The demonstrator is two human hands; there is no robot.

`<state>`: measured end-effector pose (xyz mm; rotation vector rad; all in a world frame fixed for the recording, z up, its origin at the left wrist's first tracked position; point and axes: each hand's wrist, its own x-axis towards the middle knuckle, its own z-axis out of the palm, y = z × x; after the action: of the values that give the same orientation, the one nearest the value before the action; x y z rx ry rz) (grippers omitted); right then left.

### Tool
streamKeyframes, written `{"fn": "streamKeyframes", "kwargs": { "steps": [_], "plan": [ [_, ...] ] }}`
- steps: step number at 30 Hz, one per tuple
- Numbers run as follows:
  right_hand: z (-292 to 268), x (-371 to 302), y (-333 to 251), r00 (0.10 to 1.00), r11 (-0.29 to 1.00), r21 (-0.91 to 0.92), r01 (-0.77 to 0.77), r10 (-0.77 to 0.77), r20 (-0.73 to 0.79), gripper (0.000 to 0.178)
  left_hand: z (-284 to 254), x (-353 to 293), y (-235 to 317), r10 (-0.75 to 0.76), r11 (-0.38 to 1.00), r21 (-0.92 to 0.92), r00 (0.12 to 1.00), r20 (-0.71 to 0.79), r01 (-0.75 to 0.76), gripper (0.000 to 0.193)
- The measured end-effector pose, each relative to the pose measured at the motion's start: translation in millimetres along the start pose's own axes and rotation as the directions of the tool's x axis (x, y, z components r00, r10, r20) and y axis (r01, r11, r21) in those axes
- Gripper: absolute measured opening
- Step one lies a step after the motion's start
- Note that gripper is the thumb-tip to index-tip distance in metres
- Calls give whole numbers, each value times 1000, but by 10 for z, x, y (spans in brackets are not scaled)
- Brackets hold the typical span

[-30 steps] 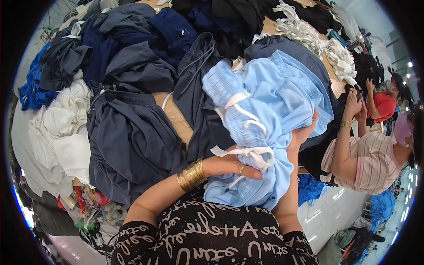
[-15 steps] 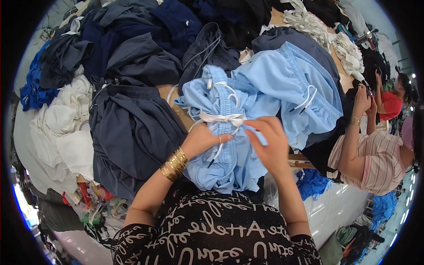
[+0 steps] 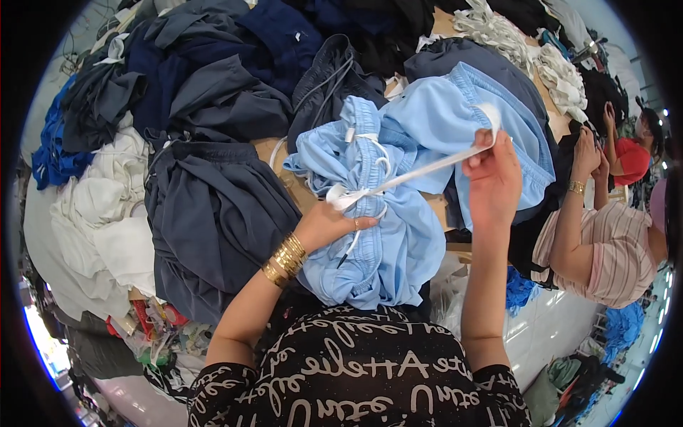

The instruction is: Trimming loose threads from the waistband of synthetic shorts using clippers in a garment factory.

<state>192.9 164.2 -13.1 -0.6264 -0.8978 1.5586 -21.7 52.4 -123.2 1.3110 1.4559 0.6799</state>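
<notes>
A bundle of light blue shorts point(image 3: 402, 245) with a gathered elastic waistband lies in front of me. A white fabric strip point(image 3: 430, 169) is tied round its middle, with a knot and loop at the left. My left hand point(image 3: 331, 225) is closed on the bundle below the knot, thumb across the waistband; its other fingers are mostly hidden. Up to the right, my right hand point(image 3: 496, 178) pinches the strip and holds it taut, its end curling above the fingers. A second pair of light blue shorts point(image 3: 434, 114) with a white drawstring lies behind that hand.
Dark grey shorts point(image 3: 217, 206) lie left of the bundle, beside a white garment heap point(image 3: 103, 220). Dark garments point(image 3: 213, 78) pile up at the back. White strips point(image 3: 498, 39) lie at the far right. A person in a striped top point(image 3: 594, 245) works at the right.
My right hand has moved up and right from the knot, drawing the white strip out into a long taut line. My left hand stays on the bundle.
</notes>
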Motion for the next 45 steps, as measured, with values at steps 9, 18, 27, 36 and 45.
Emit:
{"fn": "streamKeyframes", "kwargs": {
  "steps": [9,18,27,36,45],
  "plan": [
    [-463,-237,215,982,626,-774,-92,-74,-176,10,-316,-178,589,326,919,333,881,-343,-210,33],
    [-63,-281,792,843,133,-841,524,60,535,10,-260,171,501,308,938,225,931,-194,-264,27],
    [-58,-122,876,707,-92,-708,700,230,669,15,-188,192,365,442,848,393,884,-151,-357,26],
    [-420,-135,1015,874,845,-290,-449,483,55,2,-332,162,300,337,933,219,907,-252,-285,20],
    [-306,-233,826,922,665,-747,-22,302,242,33,-251,162,111,274,961,57,923,-271,-269,26]
  ]
}}
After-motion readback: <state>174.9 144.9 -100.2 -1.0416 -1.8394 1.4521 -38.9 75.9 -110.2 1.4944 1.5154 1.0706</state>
